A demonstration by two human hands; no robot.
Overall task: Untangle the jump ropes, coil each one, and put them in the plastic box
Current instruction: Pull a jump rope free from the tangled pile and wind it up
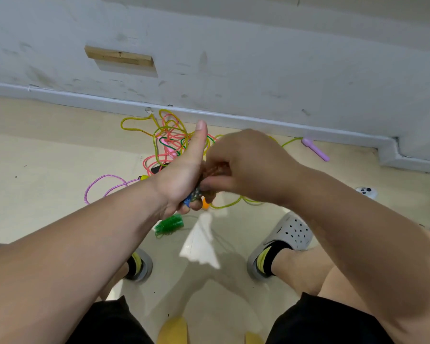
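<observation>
The grey wall (258, 58) and its baseboard (233, 119) close off the far side. The beige floor (47, 157) lies open to the left and between the grey clogs (288, 234). The tangle of jump ropes (169, 137) lies against the baseboard.

Both forearms meet over it. The left hand (181, 175), thumb straight up, curls round an orange rope bundle (215, 170). The right hand (248, 165) pinches the same bundle from the other side.

A coiled green rope (170, 224) rests just below the hands, and a purple handle (315, 148) lies right, near the wall.
</observation>
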